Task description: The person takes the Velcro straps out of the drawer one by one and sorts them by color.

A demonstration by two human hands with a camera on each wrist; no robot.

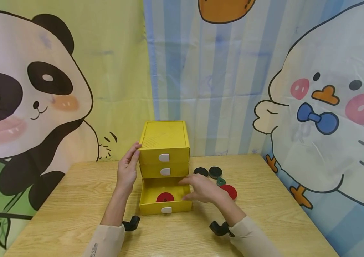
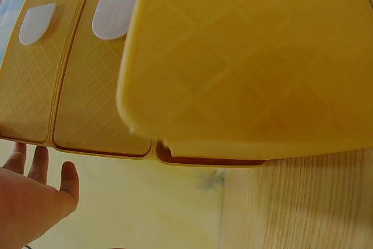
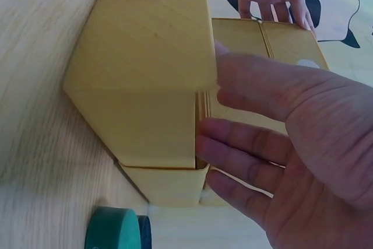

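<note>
A yellow three-drawer cabinet (image 1: 164, 135) stands on the table, its bottom drawer (image 1: 144, 208) pulled out. Inside that drawer lies a red disc (image 1: 165, 197). My left hand (image 1: 128, 171) rests its extended fingers against the cabinet's upper left side; the left wrist view shows those fingertips (image 2: 39, 164) at the cabinet edge. Over the drawer's right wall is my right hand (image 1: 202, 188), thumb and fingers apart and pointing left. In the right wrist view its fingers (image 3: 245, 144) overlap the drawer's side rim, with nothing visible between them and the thumb.
Right of the cabinet lie two black discs, one nearer (image 1: 200, 171) and one farther right (image 1: 215, 172), a small green disc (image 1: 221, 182) and another red disc (image 1: 230, 192). White tabs, such as the top one (image 1: 164, 157), mark the drawers. A printed curtain (image 1: 201, 107) hangs behind the table (image 1: 265, 214).
</note>
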